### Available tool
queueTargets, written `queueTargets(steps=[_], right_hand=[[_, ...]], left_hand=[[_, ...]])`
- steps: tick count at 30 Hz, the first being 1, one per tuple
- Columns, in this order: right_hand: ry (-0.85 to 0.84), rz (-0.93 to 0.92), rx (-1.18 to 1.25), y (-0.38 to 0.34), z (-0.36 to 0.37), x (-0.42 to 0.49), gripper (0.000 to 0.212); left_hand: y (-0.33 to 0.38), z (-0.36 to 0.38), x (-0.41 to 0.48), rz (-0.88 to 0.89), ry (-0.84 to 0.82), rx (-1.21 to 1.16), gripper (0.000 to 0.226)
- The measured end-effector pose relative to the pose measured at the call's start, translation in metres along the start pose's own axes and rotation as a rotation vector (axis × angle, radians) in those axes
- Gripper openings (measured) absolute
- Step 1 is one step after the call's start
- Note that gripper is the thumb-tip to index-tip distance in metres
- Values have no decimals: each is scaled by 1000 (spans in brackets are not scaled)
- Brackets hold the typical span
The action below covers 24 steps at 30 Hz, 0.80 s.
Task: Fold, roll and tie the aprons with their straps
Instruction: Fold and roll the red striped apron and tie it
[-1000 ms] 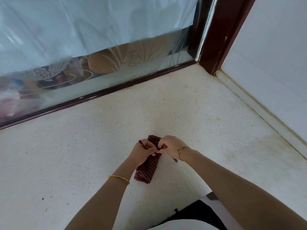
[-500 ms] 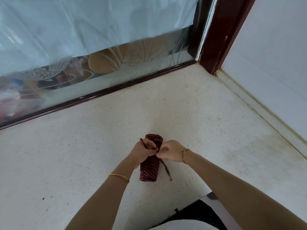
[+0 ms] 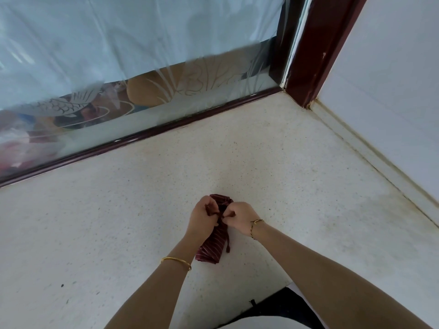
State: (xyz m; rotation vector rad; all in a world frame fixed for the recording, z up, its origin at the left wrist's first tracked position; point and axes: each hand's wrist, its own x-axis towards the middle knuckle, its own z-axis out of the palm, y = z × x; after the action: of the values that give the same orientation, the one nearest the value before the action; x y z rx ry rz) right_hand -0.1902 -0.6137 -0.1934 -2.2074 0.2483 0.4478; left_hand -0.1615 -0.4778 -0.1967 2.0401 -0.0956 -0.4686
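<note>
Speckled floor (image 3: 308, 186): rolled apron (image 3: 215, 243) (2 hands pinching)

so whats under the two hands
Under the left hand and right hand lies the rolled striped apron, on the speckled floor. A strap end hangs out. The knot itself is hidden by the fingers.

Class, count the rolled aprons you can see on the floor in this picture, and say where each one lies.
1. The rolled striped apron lies on the floor between the left hand and right hand, both gripping its strap. No others show in view.
</note>
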Motion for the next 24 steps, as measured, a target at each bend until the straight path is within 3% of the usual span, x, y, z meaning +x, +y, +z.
queueTargets(steps=[6,13,19,24], right_hand=[[-59,173,295,-3,-4,1,16],[-120,193,441,2,-2,2,26],[-88,154,327,6,-4,4,17],[-22,67,185,7,-8,3,10]], left_hand=[[-4,4,-2,153,35,127,32],[-9,3,-1,214,11,172,29],[-14,-4,0,122,-36,264,10],[-12,-14,7,-7,-146,284,18]])
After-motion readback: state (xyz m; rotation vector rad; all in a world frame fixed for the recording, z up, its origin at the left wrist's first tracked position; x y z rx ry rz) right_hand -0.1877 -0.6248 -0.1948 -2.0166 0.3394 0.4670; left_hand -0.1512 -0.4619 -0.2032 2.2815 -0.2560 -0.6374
